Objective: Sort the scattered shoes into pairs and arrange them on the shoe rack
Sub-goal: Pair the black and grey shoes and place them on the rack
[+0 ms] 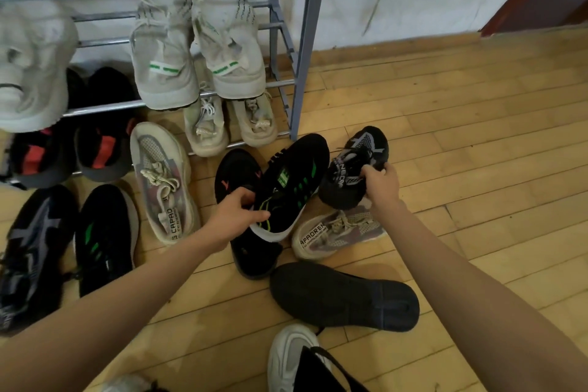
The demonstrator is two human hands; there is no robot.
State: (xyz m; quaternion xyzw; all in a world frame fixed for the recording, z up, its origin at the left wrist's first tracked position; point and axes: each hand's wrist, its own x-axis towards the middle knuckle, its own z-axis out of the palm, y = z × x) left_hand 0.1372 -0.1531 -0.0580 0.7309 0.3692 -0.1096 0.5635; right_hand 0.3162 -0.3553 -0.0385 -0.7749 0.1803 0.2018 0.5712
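Note:
My left hand (237, 212) grips the heel of a black shoe with green stripes (291, 183), lifted over a black shoe with a pink mark (237, 173). My right hand (380, 183) holds a black and grey laced shoe (353, 165) by its tongue. Their mates, a black-green shoe (103, 239) and a black-grey shoe (30, 254), lie at the left on the floor. A beige-purple shoe (162, 181) lies beside them; its mate (337, 232) rests under my right wrist. The metal shoe rack (302, 41) holds white shoes with green tabs (197, 51).
An overturned black shoe (343, 296) shows its sole near me, and a white shoe (291, 356) lies at the bottom edge. Beige shoes (229, 127) and black-red shoes (63, 153) sit on the rack's lowest level. Wooden floor (477, 153) stretches to the right.

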